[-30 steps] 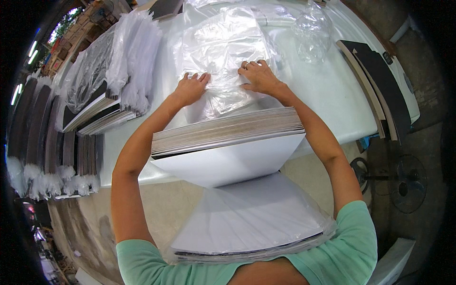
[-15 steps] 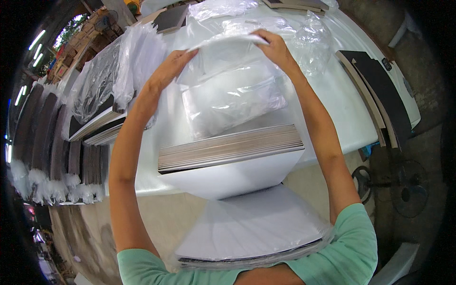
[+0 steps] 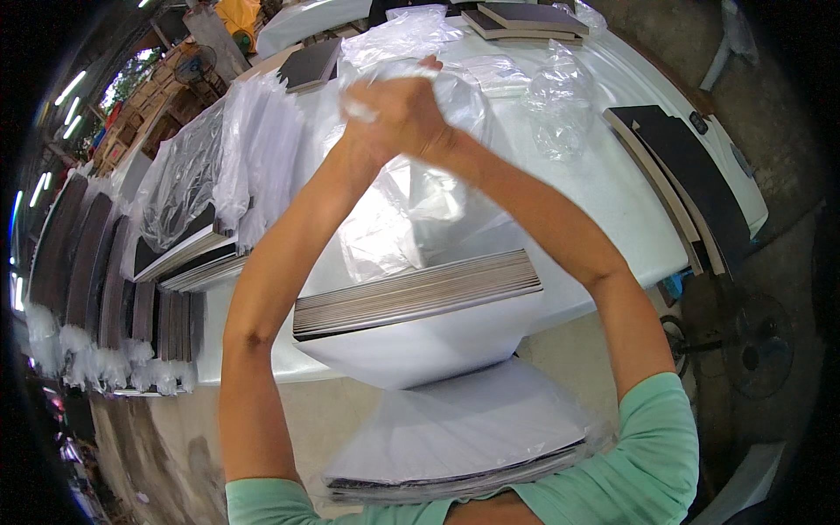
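Note:
My left hand [image 3: 369,131] and my right hand [image 3: 408,112] meet over the table, closed on the gathered top of a clear plastic bag [image 3: 407,214]. Motion smears the fingers, and the hands overlap, so part of the grip is hidden. The bag hangs crumpled and shiny below them, reaching down behind a stack of thin flat boards [image 3: 420,293]. That stack has a white front face and sits at the near table edge. Closer to my body lies another stack of white sheets in clear plastic [image 3: 455,429].
Bagged dark boards [image 3: 105,271] stand in a row at left, beside clear plastic sleeves [image 3: 254,149] on more boards. Black boards [image 3: 691,175] lie along the right table edge. A crumpled clear bag [image 3: 560,96] rests near the far right. A floor fan [image 3: 757,346] stands at right.
My hands were apart, stretching the bag's mouth wide. They have come together toward the left, bunching it, and the bag has narrowed and crumpled.

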Tool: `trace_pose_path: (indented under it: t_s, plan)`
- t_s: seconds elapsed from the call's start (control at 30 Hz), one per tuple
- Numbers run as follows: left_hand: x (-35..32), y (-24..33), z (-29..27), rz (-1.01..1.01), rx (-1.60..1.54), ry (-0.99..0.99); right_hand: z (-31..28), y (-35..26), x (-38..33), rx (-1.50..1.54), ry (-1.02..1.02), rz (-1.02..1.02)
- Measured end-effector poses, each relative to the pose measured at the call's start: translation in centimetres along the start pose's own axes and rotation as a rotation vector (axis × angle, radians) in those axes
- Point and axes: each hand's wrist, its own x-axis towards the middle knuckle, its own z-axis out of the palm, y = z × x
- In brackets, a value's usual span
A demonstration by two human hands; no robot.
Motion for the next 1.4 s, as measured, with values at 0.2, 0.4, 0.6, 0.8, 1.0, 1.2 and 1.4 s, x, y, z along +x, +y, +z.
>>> trace_pose_path:
  t_s: [0.2, 0.4, 0.6, 0.8, 1.0, 1.2, 1.4]
  plan:
    - [-3.1, 1.7, 7.2, -0.168, -0.011, 0.121, -6.4, 7.8, -1.1, -0.284, -0.019, 0.455]
    - [-3.0, 1.0, 1.6, 0.142, 0.843, -0.046, -1.6, -3.9, 0.8, 0.377, 0.009, 0.318]
    - [-1.1, -0.8, 7.9, -0.307, -0.028, 0.198, -4.6, 3.3, 0.2, 0.088, 0.163, 0.494]
    - [-3.2, -0.5, 5.8, -0.065, -0.015, -0.122, -2.7, -1.4, 0.1, 0.008, 0.262, 0.078]
    - [-4.8, 2.8, 7.1, -0.356, 0.18, 0.364, -7.5, 8.7, -0.7, 0.024, 0.01, 0.798]
    - [-2.7, -2.9, 2.6, 0.333, 0.811, -0.11, -2.1, 0.1, -2.1, 0.169, 0.195, 0.331]
    - [-5.6, 4.2, 7.8, -0.184, 0.411, 0.261, -8.4, 10.1, -0.8, -0.069, -0.342, 0.746]
